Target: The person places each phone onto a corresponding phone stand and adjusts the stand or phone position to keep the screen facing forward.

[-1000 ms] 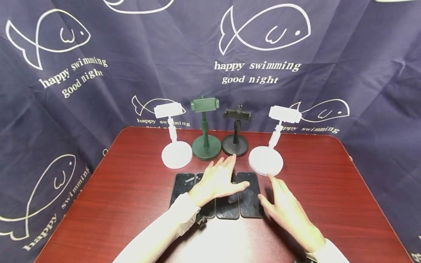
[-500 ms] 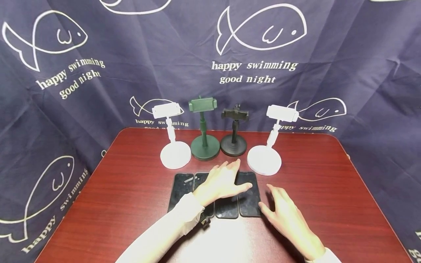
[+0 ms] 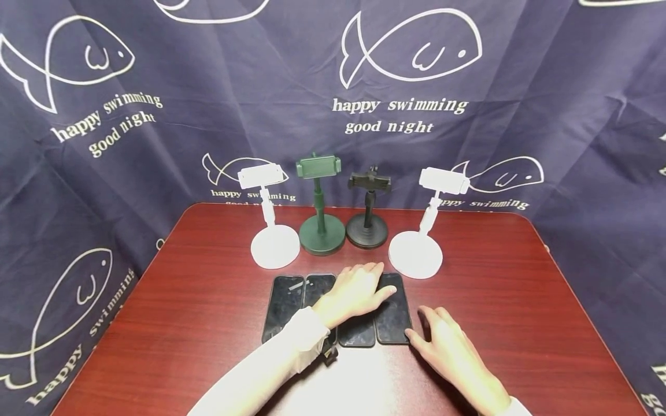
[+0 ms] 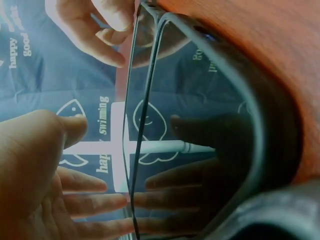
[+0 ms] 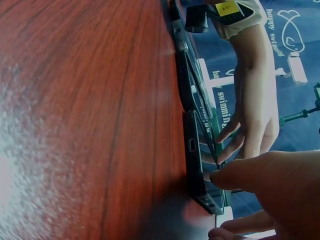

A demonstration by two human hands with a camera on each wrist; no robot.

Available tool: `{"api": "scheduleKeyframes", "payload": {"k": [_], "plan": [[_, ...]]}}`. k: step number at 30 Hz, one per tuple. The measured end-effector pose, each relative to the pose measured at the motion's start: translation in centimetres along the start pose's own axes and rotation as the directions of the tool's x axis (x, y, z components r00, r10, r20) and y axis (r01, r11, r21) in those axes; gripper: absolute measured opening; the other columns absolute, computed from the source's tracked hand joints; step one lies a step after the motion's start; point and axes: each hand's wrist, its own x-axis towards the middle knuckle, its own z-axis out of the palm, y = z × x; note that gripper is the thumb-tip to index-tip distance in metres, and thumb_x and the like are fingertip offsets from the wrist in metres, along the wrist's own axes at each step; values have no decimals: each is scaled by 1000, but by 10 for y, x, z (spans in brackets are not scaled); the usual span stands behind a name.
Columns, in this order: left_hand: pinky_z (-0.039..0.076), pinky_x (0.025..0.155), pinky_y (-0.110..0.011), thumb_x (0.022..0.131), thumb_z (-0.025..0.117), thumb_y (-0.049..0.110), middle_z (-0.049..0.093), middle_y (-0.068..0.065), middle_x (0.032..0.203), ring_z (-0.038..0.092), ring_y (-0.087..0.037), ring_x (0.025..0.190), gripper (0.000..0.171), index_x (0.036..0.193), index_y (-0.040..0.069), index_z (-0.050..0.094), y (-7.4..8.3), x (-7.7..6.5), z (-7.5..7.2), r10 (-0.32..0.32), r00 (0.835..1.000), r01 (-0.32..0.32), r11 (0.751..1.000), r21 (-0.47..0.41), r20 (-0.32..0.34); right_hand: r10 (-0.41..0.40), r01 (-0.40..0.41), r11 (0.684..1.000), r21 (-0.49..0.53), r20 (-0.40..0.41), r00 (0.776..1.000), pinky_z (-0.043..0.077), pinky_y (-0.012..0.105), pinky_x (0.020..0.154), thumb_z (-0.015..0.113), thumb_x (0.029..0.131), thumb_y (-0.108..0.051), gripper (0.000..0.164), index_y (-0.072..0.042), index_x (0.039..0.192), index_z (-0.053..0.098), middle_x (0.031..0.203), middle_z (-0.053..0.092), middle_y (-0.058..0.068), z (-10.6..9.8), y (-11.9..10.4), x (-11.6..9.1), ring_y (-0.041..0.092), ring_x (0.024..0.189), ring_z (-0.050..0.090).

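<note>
Several black smartphones lie screen up side by side on the table, among them the leftmost phone [image 3: 282, 306] and the rightmost phone [image 3: 392, 320]. My left hand [image 3: 355, 293] reaches across the middle ones, its fingers extended and the thumb over the rightmost phone; it hides part of the third phone [image 3: 357, 335]. To the right, my right hand [image 3: 451, 349] has its thumb tip at the right edge of the rightmost phone, close to its near corner. Its fingers bend loosely beside that edge. In the right wrist view, the thumb [image 5: 240, 172] overlaps the phone's edge.
Behind the phones stand a white phone stand [image 3: 274, 247], a green phone stand [image 3: 322, 236], a black phone stand [image 3: 367, 232] and another white phone stand [image 3: 415, 256]. A dark curtain [image 3: 291, 104] with fish drawings hangs behind the red-brown table [image 3: 499, 271].
My left hand has drawn back slightly from the black stand, towards the rightmost phone. My right hand has pulled nearer, its fingers bending more, with the thumb by that phone's near corner.
</note>
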Motion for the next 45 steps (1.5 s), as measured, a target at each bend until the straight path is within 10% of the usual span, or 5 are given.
{"api": "scheduleKeyframes", "payload": {"k": [10,25,45], "plan": [[54,88,-44,99,57,57,65,-6,110,64,-28,105,46,113,16,71,1,1,7,-139,990,139,989,47,-11,-16,15,1000,7,37,999,55,46,73,84,83,-32,47,-3,117,69,92,69,4,5,-2,-2,22,85,67],[50,86,-45,97,63,53,63,-8,109,59,-29,106,41,109,15,74,6,5,9,-152,988,152,985,79,-14,30,-37,998,54,133,991,38,25,54,82,85,-35,23,-20,87,64,62,47,-10,1,-10,1,4,57,45],[50,86,-46,97,64,52,64,-8,107,59,-28,105,41,110,14,73,12,6,9,-139,990,140,986,85,-22,0,-22,991,134,159,987,40,23,52,90,77,-20,35,-14,101,65,59,50,-11,4,-10,0,1,52,46]]}}
